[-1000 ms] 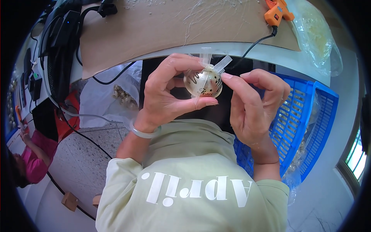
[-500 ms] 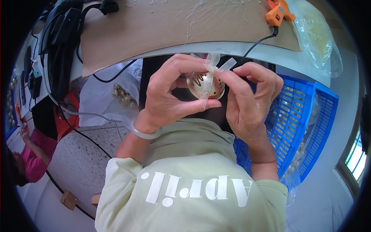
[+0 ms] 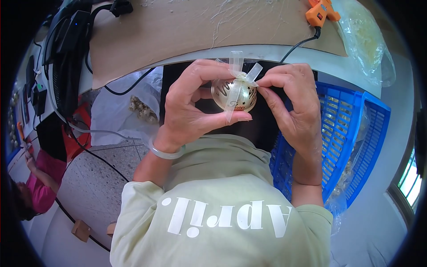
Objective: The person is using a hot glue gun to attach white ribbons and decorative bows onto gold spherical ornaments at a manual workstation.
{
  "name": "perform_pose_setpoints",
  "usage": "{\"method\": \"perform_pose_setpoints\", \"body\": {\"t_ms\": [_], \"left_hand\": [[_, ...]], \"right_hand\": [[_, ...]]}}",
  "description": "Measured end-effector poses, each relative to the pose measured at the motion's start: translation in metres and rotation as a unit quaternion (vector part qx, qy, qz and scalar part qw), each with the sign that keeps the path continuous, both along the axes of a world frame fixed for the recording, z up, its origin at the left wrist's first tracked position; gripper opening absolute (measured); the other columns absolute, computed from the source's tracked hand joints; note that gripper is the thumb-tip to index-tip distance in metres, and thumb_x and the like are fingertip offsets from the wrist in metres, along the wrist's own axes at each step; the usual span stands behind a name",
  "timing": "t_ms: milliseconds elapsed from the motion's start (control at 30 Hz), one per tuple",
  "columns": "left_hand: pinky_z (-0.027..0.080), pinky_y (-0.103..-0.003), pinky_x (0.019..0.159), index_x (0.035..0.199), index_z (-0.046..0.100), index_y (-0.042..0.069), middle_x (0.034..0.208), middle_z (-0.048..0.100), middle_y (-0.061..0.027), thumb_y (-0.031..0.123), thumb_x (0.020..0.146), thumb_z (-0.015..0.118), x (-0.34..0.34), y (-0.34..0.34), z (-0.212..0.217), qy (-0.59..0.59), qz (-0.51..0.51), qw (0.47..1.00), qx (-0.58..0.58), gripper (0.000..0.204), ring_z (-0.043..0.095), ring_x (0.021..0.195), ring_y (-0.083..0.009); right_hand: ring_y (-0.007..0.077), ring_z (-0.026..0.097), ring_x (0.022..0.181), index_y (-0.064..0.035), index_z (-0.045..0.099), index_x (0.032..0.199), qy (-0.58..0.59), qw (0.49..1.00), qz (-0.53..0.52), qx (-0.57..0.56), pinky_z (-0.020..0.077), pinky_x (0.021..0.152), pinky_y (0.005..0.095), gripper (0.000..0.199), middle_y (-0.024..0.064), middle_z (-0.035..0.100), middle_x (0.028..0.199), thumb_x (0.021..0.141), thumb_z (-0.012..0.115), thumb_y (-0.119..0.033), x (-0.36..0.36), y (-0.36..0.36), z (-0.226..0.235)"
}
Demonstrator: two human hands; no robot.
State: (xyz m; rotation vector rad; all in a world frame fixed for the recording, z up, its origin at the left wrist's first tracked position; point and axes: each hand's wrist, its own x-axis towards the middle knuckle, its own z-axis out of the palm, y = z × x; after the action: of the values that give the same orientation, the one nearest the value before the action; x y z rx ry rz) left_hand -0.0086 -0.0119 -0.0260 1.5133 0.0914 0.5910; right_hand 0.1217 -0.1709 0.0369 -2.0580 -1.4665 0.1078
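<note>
Between the thumb and fingers of my left hand [image 3: 189, 95] is a shiny pale-gold bauble [image 3: 242, 99] with dark printed lettering and small stars. A sheer whitish ribbon [image 3: 253, 74] is tied in a bow at its top, and one tail hangs down over the front. My right hand [image 3: 296, 95] pinches a loop of the bow between thumb and index finger, at the bauble's upper right. Both hands are held just in front of the table edge, above my lap. A pale bangle [image 3: 167, 153] circles my left wrist.
Brown cardboard [image 3: 178, 31] with glue strings covers the table. An orange glue gun [image 3: 318, 15] lies at its far right by a clear plastic bag [image 3: 367, 42]. Blue crates [image 3: 333, 133] stand right. At left are a white bag [image 3: 120, 113] of baubles, cables and another person [image 3: 44, 178].
My right fingers have shifted from the front of the ribbon to the bow's right side, pinching it there. The bow's loops now stand more spread, and the bauble has moved slightly left.
</note>
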Motion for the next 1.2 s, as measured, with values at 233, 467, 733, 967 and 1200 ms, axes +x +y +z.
{"method": "perform_pose_setpoints", "body": {"t_ms": [233, 467, 733, 967, 1200], "left_hand": [[0.059, -0.026, 0.074, 0.107, 0.061, 0.002, 0.108, 0.060, -0.0121, 0.012, 0.059, 0.090, 0.001, 0.001, 0.000, -0.002, 0.013, 0.998, 0.058, 0.056, 0.063, 0.095, -0.0183], [0.059, -0.026, 0.073, 0.107, 0.062, 0.001, 0.107, 0.062, -0.0132, 0.012, 0.059, 0.090, 0.002, 0.002, -0.005, -0.039, 0.018, 0.994, 0.099, 0.056, 0.064, 0.093, -0.0186], [0.057, -0.024, 0.067, 0.105, 0.062, 0.002, 0.104, 0.063, -0.0122, 0.012, 0.059, 0.090, 0.002, 0.003, -0.005, -0.039, 0.031, 0.993, 0.111, 0.055, 0.065, 0.091, -0.0176], [0.058, -0.025, 0.069, 0.106, 0.062, 0.001, 0.105, 0.062, -0.0128, 0.013, 0.059, 0.090, -0.001, 0.002, -0.002, 0.002, 0.027, 0.995, 0.096, 0.057, 0.064, 0.091, -0.0181], [0.059, -0.027, 0.072, 0.107, 0.061, 0.000, 0.107, 0.061, -0.0140, 0.011, 0.059, 0.090, 0.001, -0.003, -0.003, -0.031, 0.018, 0.998, 0.058, 0.057, 0.064, 0.093, -0.0190]], "right_hand": [[0.0083, 0.058, 0.062, 0.0004, 0.060, 0.089, 0.508, 0.856, -0.062, -0.070, 0.0403, 0.056, 0.0193, 0.011, 0.0062, 0.064, 0.076, 0.093, 0.058, -0.010, -0.008, -0.003, 0.015], [0.0055, 0.052, 0.044, -0.0014, 0.062, 0.083, 0.726, 0.671, -0.052, -0.143, 0.0366, 0.045, 0.0172, 0.026, 0.0041, 0.061, 0.055, 0.097, 0.052, -0.021, 0.003, -0.001, 0.009], [0.0086, 0.055, 0.049, -0.0019, 0.062, 0.086, 0.529, 0.833, -0.085, -0.136, 0.0370, 0.047, 0.0181, 0.014, 0.0037, 0.059, 0.063, 0.094, 0.054, -0.011, -0.009, -0.007, 0.006], [0.0185, 0.052, 0.082, -0.0118, 0.068, 0.100, -0.072, 0.994, -0.053, 0.064, 0.0410, 0.071, 0.0278, 0.026, 0.0032, 0.055, 0.090, 0.081, 0.065, 0.006, -0.027, -0.006, 0.007], [0.0203, 0.046, 0.090, -0.0136, 0.069, 0.105, -0.082, 0.992, -0.077, 0.048, 0.0377, 0.081, 0.0311, 0.034, 0.0022, 0.052, 0.095, 0.078, 0.064, 0.006, -0.042, 0.000, 0.001]]}}
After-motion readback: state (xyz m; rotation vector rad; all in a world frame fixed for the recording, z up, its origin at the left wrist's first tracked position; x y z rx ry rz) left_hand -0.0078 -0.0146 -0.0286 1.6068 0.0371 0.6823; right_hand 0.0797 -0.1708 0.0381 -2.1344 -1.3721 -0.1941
